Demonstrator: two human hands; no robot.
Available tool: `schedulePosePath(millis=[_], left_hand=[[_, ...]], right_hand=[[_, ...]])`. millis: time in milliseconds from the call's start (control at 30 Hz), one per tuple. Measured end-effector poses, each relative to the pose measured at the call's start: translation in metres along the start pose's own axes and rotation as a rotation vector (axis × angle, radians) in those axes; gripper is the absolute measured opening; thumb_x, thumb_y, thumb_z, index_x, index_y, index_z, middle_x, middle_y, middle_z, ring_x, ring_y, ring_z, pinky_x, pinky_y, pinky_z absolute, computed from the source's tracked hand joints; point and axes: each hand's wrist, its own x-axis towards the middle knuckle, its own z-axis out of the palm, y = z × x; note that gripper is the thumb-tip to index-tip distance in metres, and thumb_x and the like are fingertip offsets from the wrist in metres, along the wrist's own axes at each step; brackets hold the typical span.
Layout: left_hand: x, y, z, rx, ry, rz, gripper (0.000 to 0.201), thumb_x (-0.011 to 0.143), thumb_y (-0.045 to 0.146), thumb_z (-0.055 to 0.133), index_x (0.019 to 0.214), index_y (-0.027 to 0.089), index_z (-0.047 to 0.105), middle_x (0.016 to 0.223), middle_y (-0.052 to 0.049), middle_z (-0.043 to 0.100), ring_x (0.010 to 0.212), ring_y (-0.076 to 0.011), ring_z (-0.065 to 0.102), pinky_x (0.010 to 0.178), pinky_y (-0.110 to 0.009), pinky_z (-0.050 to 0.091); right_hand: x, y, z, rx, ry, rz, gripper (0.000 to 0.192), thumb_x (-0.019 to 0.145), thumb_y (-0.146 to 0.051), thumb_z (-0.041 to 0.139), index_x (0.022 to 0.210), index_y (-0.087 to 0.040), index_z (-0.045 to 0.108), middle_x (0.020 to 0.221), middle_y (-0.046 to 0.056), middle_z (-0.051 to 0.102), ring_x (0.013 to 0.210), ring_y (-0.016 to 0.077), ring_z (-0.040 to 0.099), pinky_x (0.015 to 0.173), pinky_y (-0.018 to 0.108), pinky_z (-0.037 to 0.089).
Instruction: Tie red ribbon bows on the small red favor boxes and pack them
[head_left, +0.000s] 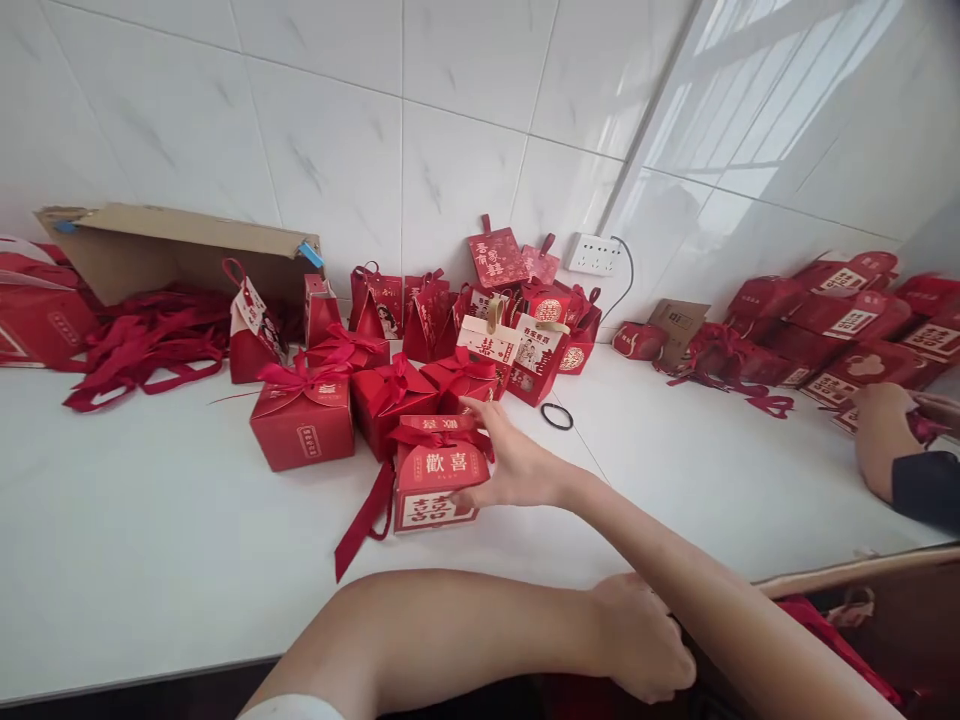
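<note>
My right hand reaches from the lower right, thumb and fingers closed around the right side of a red gift box. The box stands upright on the white counter, with white and gold lettering and a ribbon across its top. One ribbon tail trails down on the left. My left hand is curled closed at the counter's front edge, under my right forearm; whatever it holds is hidden. Directly behind the held box are a square box with a bow and another bow-topped box.
Several small gift bags line the tiled wall. A cardboard carton and a ribbon heap lie left. A black hair tie and a power strip are right of centre. Another person's hand works near stacked boxes.
</note>
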Motion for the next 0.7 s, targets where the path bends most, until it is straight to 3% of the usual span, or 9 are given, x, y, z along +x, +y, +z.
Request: schedulePosePath(millis=[100, 167, 233, 300, 333, 433, 467, 567, 700], left_hand=[[-0.003, 0.009, -0.011, -0.073, 0.022, 0.124, 0.017, 0.068, 0.031, 0.064, 0.052, 0.026, 0.062, 0.077, -0.005, 0.072, 0.073, -0.0221, 0.062, 0.068, -0.044, 0.042], [-0.015, 0.017, -0.031, -0.113, 0.046, 0.213, 0.018, 0.068, 0.03, 0.065, 0.051, 0.026, 0.06, 0.071, -0.004, 0.071, 0.064, -0.0199, 0.06, 0.065, -0.043, 0.043], [-0.037, 0.021, -0.061, -0.136, 0.257, 0.336, 0.02, 0.079, 0.019, 0.054, 0.063, 0.028, 0.063, 0.077, 0.0, 0.07, 0.069, -0.0147, 0.059, 0.065, -0.035, 0.044], [-0.063, 0.013, -0.091, -0.163, 0.421, 0.3, 0.024, 0.086, 0.021, 0.045, 0.072, 0.028, 0.063, 0.087, 0.0, 0.069, 0.079, -0.0145, 0.059, 0.07, -0.032, 0.045], [-0.076, 0.004, -0.103, -0.197, 0.502, 0.247, 0.022, 0.087, 0.025, 0.043, 0.075, 0.026, 0.062, 0.091, -0.001, 0.068, 0.085, -0.0153, 0.059, 0.075, -0.032, 0.046], [-0.104, -0.031, -0.12, -0.315, 0.751, -0.204, 0.02, 0.086, 0.023, 0.039, 0.087, 0.019, 0.059, 0.094, -0.007, 0.062, 0.096, -0.0181, 0.056, 0.09, -0.034, 0.044], [-0.11, -0.042, -0.119, -0.355, 0.756, -0.364, 0.02, 0.087, 0.023, 0.039, 0.095, 0.017, 0.057, 0.102, -0.01, 0.059, 0.104, -0.0196, 0.052, 0.093, -0.036, 0.042], [-0.12, -0.06, -0.113, -0.529, 0.562, -0.636, 0.025, 0.089, 0.036, 0.04, 0.102, 0.018, 0.053, 0.114, -0.01, 0.052, 0.112, -0.0216, 0.048, 0.095, -0.039, 0.043], [-0.132, -0.058, -0.108, -0.694, 0.363, -0.814, 0.038, 0.087, 0.051, 0.042, 0.108, 0.02, 0.048, 0.118, -0.009, 0.049, 0.103, -0.0216, 0.055, 0.083, -0.037, 0.051]], right_hand=[[-0.029, 0.003, -0.008, -0.011, 0.028, 0.019, 0.103, 0.059, -0.029, 0.077, 0.141, -0.026, 0.014, 0.129, 0.013, 0.035, 0.112, 0.026, 0.05, 0.091, 0.042, 0.048], [-0.059, 0.005, -0.02, -0.07, 0.047, 0.075, 0.102, 0.061, -0.028, 0.076, 0.141, -0.028, 0.013, 0.129, 0.012, 0.035, 0.108, 0.0255, 0.052, 0.088, 0.041, 0.05], [-0.091, 0.007, -0.033, -0.131, 0.061, 0.147, 0.099, 0.063, -0.028, 0.074, 0.142, -0.028, 0.014, 0.13, 0.012, 0.035, 0.109, 0.0263, 0.052, 0.088, 0.041, 0.05], [-0.121, 0.007, -0.043, -0.147, 0.061, 0.218, 0.093, 0.067, -0.029, 0.071, 0.142, -0.028, 0.015, 0.133, 0.013, 0.034, 0.113, 0.0276, 0.051, 0.091, 0.041, 0.048], [-0.134, 0.007, -0.046, -0.129, 0.059, 0.253, 0.093, 0.068, -0.03, 0.071, 0.142, -0.027, 0.015, 0.135, 0.014, 0.033, 0.114, 0.0284, 0.05, 0.092, 0.042, 0.047], [-0.159, 0.009, -0.052, 0.044, 0.082, 0.354, 0.093, 0.071, -0.043, 0.069, 0.143, -0.025, 0.011, 0.139, 0.016, 0.032, 0.115, 0.0294, 0.05, 0.091, 0.042, 0.047], [-0.162, 0.01, -0.053, 0.114, 0.115, 0.388, 0.089, 0.074, -0.049, 0.064, 0.142, -0.025, 0.013, 0.138, 0.016, 0.034, 0.111, 0.0278, 0.054, 0.087, 0.041, 0.049], [-0.165, 0.017, -0.054, 0.239, 0.25, 0.49, 0.06, 0.086, -0.059, 0.042, 0.132, -0.023, 0.031, 0.117, 0.012, 0.052, 0.078, 0.0171, 0.061, 0.069, 0.033, 0.05], [-0.163, 0.02, -0.054, 0.313, 0.257, 0.525, 0.048, 0.086, -0.061, 0.039, 0.106, -0.019, 0.051, 0.072, 0.0, 0.057, 0.049, 0.0082, 0.045, 0.049, 0.024, 0.037]])
